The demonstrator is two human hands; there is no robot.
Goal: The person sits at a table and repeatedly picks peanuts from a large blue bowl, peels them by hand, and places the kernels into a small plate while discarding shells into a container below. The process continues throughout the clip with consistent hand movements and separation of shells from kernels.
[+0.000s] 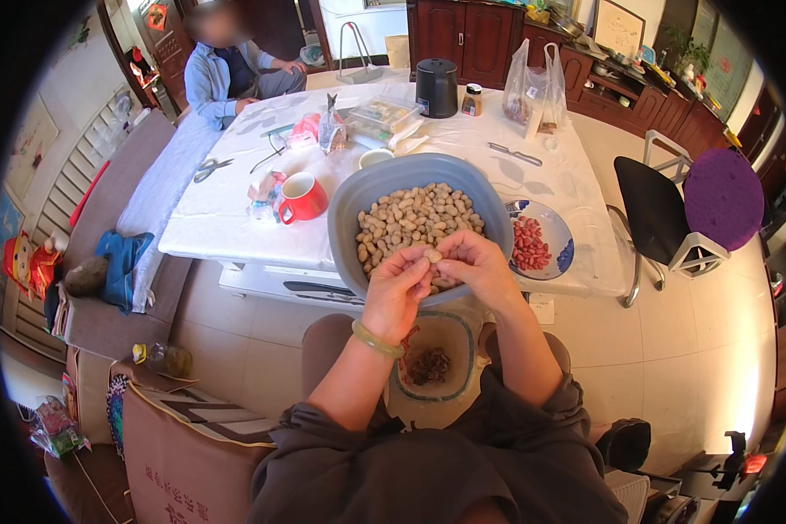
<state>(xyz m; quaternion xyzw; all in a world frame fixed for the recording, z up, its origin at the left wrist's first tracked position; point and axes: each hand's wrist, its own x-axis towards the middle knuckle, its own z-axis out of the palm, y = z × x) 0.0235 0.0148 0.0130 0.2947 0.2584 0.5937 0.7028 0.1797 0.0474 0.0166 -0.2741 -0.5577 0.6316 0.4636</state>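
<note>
Between the fingertips of both hands is one unshelled peanut (432, 255), pinched over the near rim of a grey-blue basin (348, 205). My left hand (399, 284), with a pale green bangle at the wrist, closes on it from the left. My right hand (479, 266) grips it from the right. Many peanuts in their shells (415, 214) fill the basin. Right of it, a white plate with blue patterns (552, 218) carries red shelled peanuts (530, 244). Below my hands, between my knees, a bin (458, 384) contains dark brown scraps (430, 365).
A red mug (302, 199) stands left of the basin on the white-covered table (210, 218). Farther back are scissors (211, 169), a knife (515, 155), a black canister (437, 89), a jar (472, 100) and plastic bags (534, 87). Another person (236, 70) sits at the far left. A chair (659, 196) stands right.
</note>
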